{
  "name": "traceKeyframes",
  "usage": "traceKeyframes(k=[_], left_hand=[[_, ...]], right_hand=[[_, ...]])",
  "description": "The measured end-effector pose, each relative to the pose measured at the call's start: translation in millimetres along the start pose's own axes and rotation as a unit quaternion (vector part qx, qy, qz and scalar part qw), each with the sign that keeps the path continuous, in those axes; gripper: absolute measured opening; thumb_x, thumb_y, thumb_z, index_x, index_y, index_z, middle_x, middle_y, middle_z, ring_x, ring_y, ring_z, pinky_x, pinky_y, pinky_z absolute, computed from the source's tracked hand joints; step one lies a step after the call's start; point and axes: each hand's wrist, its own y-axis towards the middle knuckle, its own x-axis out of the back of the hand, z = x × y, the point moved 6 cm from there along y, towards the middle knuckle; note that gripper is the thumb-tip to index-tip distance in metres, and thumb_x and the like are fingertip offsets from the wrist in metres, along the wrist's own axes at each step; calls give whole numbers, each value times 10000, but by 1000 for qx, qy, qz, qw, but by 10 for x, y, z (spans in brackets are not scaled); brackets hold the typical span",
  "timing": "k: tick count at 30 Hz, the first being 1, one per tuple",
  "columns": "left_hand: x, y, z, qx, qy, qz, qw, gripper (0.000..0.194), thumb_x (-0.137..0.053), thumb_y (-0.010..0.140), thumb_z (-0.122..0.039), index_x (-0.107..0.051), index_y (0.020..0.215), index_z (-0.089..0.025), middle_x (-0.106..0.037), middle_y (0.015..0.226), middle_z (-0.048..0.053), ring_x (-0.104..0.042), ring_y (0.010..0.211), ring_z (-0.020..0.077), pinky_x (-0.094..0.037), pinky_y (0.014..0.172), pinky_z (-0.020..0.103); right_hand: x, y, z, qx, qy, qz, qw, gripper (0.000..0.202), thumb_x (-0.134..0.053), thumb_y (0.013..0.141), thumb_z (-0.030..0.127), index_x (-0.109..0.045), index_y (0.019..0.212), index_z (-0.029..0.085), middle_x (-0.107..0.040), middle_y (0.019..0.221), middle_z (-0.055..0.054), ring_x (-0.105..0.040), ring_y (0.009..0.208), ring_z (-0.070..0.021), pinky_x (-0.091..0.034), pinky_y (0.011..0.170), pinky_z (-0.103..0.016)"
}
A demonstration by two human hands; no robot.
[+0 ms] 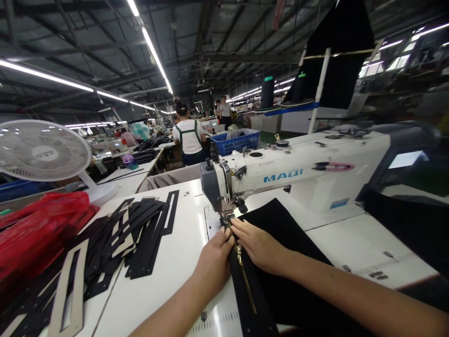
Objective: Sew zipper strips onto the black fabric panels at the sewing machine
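Note:
Black fabric (280, 234) lies on the white sewing table, its front part under the needle area of a white sewing machine (280, 171). A black strip (245, 299) with a gold zipper (247, 281) runs from the needle toward me. My left hand (214, 255) presses on the strip's left edge, its fingers together close to the presser foot. Just right of the zipper, my right hand (257, 245) lies flat on the black fabric with fingers stretched toward the needle. The fingertips of both hands are close together.
Black and beige slotted pieces (147, 238) are piled at the left beside a red plastic bag (45, 234). A white fan (44, 150) stands behind them. Beyond the table are a blue basket (238, 142) and a person in a white shirt (189, 135), seen from behind.

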Motion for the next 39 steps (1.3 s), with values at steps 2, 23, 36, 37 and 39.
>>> traceKeyframes(k=[2,23,36,37,39], left_hand=[[-3,16,-7,5,-4,3,1000,437,-465,745,-37,-557,1156,-154,-555,1232,133,-528,1138,248,-438,976,455],[61,-158,-174,14,56,18,998,418,-460,709,-11,-623,1076,-126,-608,1168,129,-585,1061,254,-450,965,444],[33,-197,-237,4,79,-30,996,368,-493,707,17,-628,1024,-112,-647,1092,133,-617,1002,246,-508,903,419],[36,-188,-236,0,79,-29,996,363,-492,711,17,-627,1022,-113,-645,1094,133,-615,1006,245,-509,904,418],[43,-164,-223,-6,79,-23,997,355,-494,713,18,-627,1015,-114,-644,1096,131,-613,1010,244,-505,911,418]], right_hand=[[-9,5,-10,6,1,-6,1000,441,-290,871,121,-449,1272,26,-437,1338,-179,-360,1270,-238,-324,1050,-435],[272,-244,317,-20,-24,-18,999,160,-431,842,111,-588,838,140,-581,874,-82,-510,810,-204,-419,720,-358],[263,-708,725,39,18,50,998,483,-458,819,189,-480,1258,-12,-445,1319,-192,-406,1233,-279,-338,1045,-361],[235,-696,715,48,11,39,998,474,-447,811,167,-492,1247,-15,-459,1309,-193,-421,1221,-281,-345,1039,-359],[149,-675,684,66,-6,21,998,458,-435,794,144,-524,1207,-32,-489,1278,-205,-455,1190,-293,-365,1025,-362]])
